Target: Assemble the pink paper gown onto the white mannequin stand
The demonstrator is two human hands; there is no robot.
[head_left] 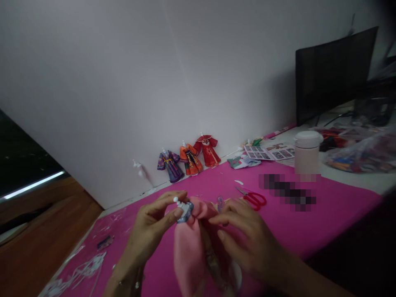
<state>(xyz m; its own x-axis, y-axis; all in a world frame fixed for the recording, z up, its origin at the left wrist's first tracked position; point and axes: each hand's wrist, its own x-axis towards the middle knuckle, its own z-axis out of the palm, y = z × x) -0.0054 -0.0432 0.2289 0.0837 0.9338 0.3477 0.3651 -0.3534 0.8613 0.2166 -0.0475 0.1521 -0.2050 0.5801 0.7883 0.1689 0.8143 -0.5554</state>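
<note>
My left hand (148, 225) is closed on a small headless doll form (185, 212) with a white neck knob and a grey-blue patterned bodice, pinched between thumb and fingers. Pink fabric (188, 255) hangs below the bodice, with a fold bunched to its right. At that fold is my right hand (244, 235), its bent fingers against the cloth and a gap between thumb and index finger. Part of the garment's inner side shows dark between the hands. Scissors with red handles (256, 201) lie beyond my right hand, and a small white piece (239, 182) is beside them.
Three dressed doll forms, purple (170, 167), orange (191, 159) and red (208, 150), lean on the wall. A bare white form (140, 168) stands left. A printed leaflet (269, 152), white-lidded bottle (307, 154), plastic bag (365, 154) and monitor (335, 78) are right. White cords (83, 268) lie front left.
</note>
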